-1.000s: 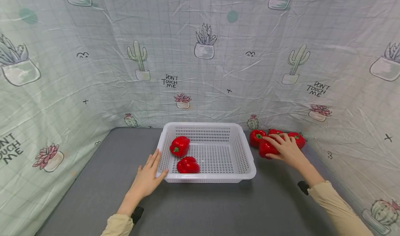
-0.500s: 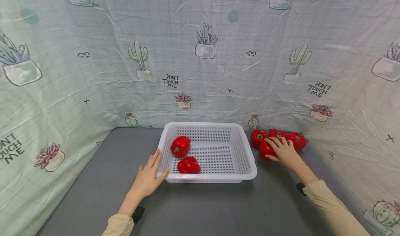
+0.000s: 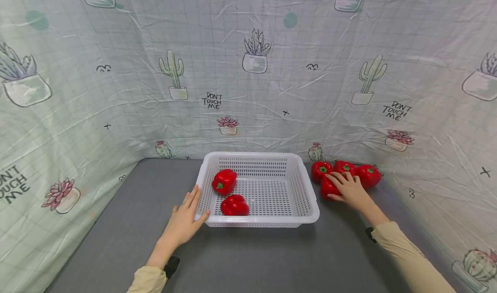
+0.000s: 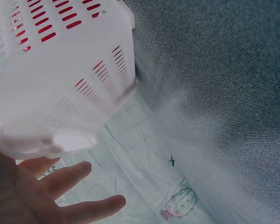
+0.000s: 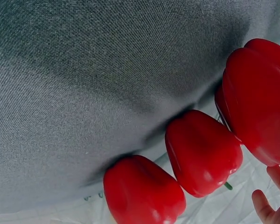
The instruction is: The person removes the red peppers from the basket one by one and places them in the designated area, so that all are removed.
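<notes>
My left hand (image 3: pixel 181 224) rests with straight fingers against the front left corner of a white perforated plastic basket (image 3: pixel 264 219); the left wrist view shows that hand (image 4: pixel 42 196) under the basket's rim. Two red bell peppers, one at the back (image 3: pixel 224 181) and one nearer (image 3: pixel 234 205), lie in the basket's left half. Right of the basket, my right hand (image 3: pixel 351 192) grips the front red bell pepper (image 3: pixel 328 188) between thumb and fingers. That pepper (image 5: pixel 261 102) looms large in the right wrist view, with fingertips at its lower end.
Behind the gripped pepper sit three more red bell peppers: a left one (image 3: pixel 321 171), a middle one (image 3: pixel 344 167) and a right one (image 3: pixel 368 176). They stand close to the printed cloth (image 3: pixel 268 124) that walls the grey table (image 3: pixel 264 258).
My right hand has closed in on the front pepper and shifted slightly left and nearer, the pepper moving a little with it. My left hand and the basket stay put.
</notes>
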`<state>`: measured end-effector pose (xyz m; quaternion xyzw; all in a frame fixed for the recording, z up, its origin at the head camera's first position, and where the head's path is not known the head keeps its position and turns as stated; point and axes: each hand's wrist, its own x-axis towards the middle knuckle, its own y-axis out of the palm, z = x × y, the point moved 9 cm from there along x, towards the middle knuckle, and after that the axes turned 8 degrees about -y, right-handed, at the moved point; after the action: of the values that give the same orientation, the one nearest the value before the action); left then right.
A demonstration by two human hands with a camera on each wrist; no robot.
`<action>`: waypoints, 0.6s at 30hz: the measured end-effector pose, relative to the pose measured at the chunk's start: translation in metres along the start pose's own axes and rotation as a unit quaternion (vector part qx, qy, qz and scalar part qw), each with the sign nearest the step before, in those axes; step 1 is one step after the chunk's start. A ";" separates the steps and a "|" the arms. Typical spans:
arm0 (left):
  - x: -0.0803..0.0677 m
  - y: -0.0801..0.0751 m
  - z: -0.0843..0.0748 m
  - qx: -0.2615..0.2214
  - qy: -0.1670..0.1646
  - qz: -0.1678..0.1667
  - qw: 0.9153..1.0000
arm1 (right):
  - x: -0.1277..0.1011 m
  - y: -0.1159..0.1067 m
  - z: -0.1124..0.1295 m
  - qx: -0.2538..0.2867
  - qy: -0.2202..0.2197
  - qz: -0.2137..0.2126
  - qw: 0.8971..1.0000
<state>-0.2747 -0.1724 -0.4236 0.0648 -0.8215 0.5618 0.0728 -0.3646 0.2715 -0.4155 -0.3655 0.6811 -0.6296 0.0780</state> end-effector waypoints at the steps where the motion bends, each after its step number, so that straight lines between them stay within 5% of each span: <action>1: 0.000 0.000 0.000 -0.001 0.000 0.000 1.000 | 0.000 0.002 0.000 0.001 0.002 0.006 1.000; 18: 0.000 0.000 0.001 -0.004 -0.004 0.006 1.000 | 0.004 0.011 0.001 0.006 -0.007 0.022 1.000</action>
<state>-0.2750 -0.1729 -0.4240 0.0624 -0.8246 0.5583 0.0665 -0.3709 0.2680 -0.4240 -0.3545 0.6847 -0.6290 0.0992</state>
